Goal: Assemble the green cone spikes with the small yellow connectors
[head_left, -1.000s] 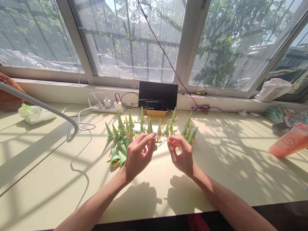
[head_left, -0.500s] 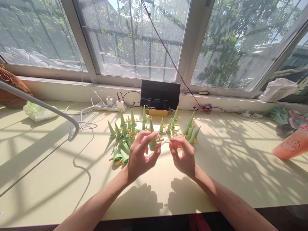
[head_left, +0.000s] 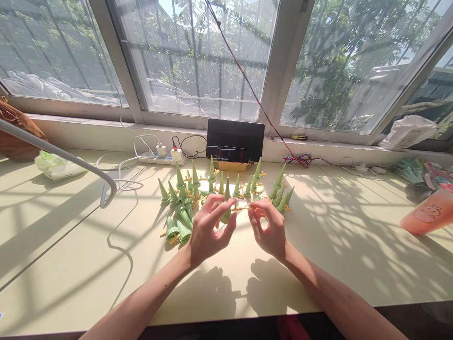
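My left hand (head_left: 208,229) is closed around a green cone-shaped plant watering spike (head_left: 226,217), tip up, with a yellow valve stub poking out to the right. My right hand (head_left: 269,226) pinches a thin yellow stick (head_left: 245,208) between thumb and finger. Stick and stub appear to meet between the hands; the exact joint is too small to make out. Behind and beside the hands stand several more green spikes (head_left: 180,177) with yellow fittings. To the left of my left hand, some others (head_left: 183,231) lie on their sides.
A dark tablet (head_left: 235,137) leans on a stand at the back of the table (head_left: 88,283). A power strip (head_left: 163,158) with cables lies behind to the left. A grey curved rod (head_left: 71,146) reaches in from the left. An orange-pink cup (head_left: 426,215) is at the right.
The thin yellow stick and the spike's yellow stub have come together, closing the gap between them. The held spike has shifted slightly right; the right hand has moved a little left.
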The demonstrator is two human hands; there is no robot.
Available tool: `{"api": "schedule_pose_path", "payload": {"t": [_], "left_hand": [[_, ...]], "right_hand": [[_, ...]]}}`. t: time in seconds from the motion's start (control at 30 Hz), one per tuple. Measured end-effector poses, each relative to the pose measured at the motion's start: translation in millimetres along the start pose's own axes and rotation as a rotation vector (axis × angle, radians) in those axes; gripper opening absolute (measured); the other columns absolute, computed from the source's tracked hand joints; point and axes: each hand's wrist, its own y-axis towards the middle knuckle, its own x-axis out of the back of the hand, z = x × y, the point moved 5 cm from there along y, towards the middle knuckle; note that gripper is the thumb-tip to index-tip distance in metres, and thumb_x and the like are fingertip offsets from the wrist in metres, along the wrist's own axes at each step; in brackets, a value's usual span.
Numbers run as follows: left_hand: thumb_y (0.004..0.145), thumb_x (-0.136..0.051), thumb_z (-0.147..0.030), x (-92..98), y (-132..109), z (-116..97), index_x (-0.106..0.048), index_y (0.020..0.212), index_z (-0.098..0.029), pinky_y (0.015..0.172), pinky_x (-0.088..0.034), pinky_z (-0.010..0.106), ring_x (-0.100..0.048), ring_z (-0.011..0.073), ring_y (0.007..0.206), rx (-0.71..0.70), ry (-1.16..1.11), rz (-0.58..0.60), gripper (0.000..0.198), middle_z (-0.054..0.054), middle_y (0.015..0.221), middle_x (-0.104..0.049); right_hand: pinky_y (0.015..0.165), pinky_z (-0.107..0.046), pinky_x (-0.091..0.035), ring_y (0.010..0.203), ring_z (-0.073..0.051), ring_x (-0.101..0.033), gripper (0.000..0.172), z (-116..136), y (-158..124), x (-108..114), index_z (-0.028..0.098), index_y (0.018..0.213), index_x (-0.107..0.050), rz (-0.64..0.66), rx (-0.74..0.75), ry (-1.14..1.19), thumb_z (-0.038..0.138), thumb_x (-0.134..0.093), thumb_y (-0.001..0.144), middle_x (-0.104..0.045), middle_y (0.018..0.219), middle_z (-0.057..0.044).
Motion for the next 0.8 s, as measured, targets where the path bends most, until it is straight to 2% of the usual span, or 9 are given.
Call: {"api": "schedule_pose_path", "payload": {"t": [0.3, 0.6, 0.8], "left_hand": [[0.086, -0.062, -0.008, -6.5, -5.4, 4.0, -0.063, 0.116, -0.018, 0.043, -0.042, 0.017, -0.05, 0.0032, 0.054, 0.027, -0.039, 0.043, 0.032, 0.004, 0.098, -0.056], [0.087, -0.063, -0.009, -9.4, -6.2, 3.6, -0.063, 0.115, -0.017, 0.046, -0.044, 0.02, -0.044, 0.0024, 0.051, 0.018, -0.031, 0.072, 0.03, 0.004, 0.098, -0.056], [0.087, -0.066, -0.012, -10.4, -8.4, 4.7, -0.062, 0.119, -0.02, 0.046, -0.046, 0.019, -0.049, 0.0036, 0.055, 0.006, -0.045, 0.086, 0.033, 0.005, 0.101, -0.055]], "right_hand": [[0.057, -0.026, -0.057, 0.063, -0.013, -0.06, 0.011, -4.0, -1.3, -4.1, 0.02, 0.102, -0.06, 0.021, -0.011, 0.006, 0.012, -0.056, 0.095, -0.064, 0.084, -0.003], [0.056, -0.027, -0.057, 0.064, -0.013, -0.062, 0.01, -2.7, -0.4, -6.8, 0.02, 0.101, -0.061, 0.057, 0.001, 0.02, 0.014, -0.056, 0.095, -0.065, 0.084, -0.003], [0.057, -0.026, -0.057, 0.066, -0.013, -0.063, 0.009, -2.2, -0.4, -7.2, 0.02, 0.1, -0.061, 0.073, 0.01, 0.037, 0.014, -0.057, 0.095, -0.065, 0.084, -0.003]]}}
